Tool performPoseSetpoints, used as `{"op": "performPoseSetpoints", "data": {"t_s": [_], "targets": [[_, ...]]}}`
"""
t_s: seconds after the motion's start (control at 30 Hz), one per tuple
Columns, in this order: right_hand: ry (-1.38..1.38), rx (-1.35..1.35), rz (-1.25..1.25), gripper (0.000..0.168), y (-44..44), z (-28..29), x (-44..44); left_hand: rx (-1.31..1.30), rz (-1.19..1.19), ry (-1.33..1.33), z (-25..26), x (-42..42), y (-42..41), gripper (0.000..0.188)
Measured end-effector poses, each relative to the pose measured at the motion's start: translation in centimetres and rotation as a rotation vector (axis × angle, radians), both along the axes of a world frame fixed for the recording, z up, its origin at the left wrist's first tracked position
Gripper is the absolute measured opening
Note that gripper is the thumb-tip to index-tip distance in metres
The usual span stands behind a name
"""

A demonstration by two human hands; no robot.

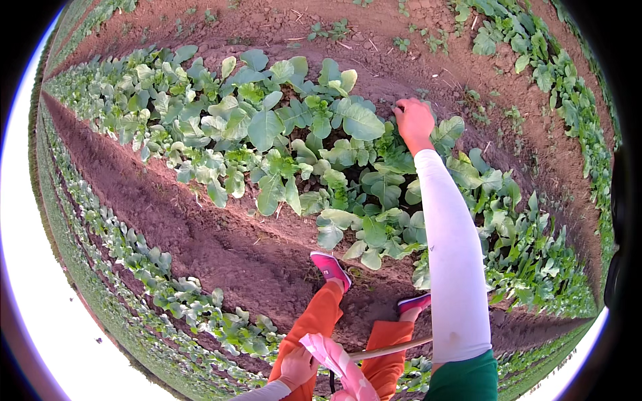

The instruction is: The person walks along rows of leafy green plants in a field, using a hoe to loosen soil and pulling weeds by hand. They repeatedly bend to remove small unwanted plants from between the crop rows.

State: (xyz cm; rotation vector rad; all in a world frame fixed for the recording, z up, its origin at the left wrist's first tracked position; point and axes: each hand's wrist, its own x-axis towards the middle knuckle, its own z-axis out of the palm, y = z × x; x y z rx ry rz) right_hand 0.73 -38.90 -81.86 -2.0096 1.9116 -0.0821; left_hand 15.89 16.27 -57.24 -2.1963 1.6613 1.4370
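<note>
My right hand (414,122) reaches over a bed of leafy green plants (321,120) to its far edge, by the reddish-brown soil. Its fingers are bent downward; whether anything is between them is hidden. Broad leaves surround that wrist, below a white arm sleeve (454,250). Low in the view, my left hand (297,367) lies against the leg of my orange trousers (311,321). A pink patterned cloth (336,358) partly covers its fingers. A wooden handle (391,347) runs sideways from behind that cloth towards my right arm; I cannot tell if the left hand grips it.
My feet, in pink shoes (331,269), stand on the soil furrow (225,260) beside the bed. Another crop row (200,301) runs behind them at lower left. Across the far soil strip (391,60), small weeds (331,31) grow, with another leafy row (546,70) beyond.
</note>
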Motion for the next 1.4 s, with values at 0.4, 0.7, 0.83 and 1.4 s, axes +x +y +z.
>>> {"op": "performPoseSetpoints", "data": {"t_s": [0.4,0.7,0.83,1.4], "targets": [[0.072,0.154,-0.179,0.030,-1.1,-0.9,0.5,-0.006,0.028,-0.020,-0.2,1.6,0.4,0.014],[0.255,0.223,-0.291,0.033,-2.4,-2.2,1.3,-0.045,0.077,-0.013,0.2,2.1,-0.7,0.018],[0.112,0.205,-0.317,0.027,-2.3,-2.4,1.0,-0.011,0.089,0.006,-0.8,2.3,0.4,0.015],[-0.394,-0.173,-0.437,0.013,-0.8,-2.2,4.1,-0.033,0.096,0.007,-1.3,1.9,0.8,0.011]]}}
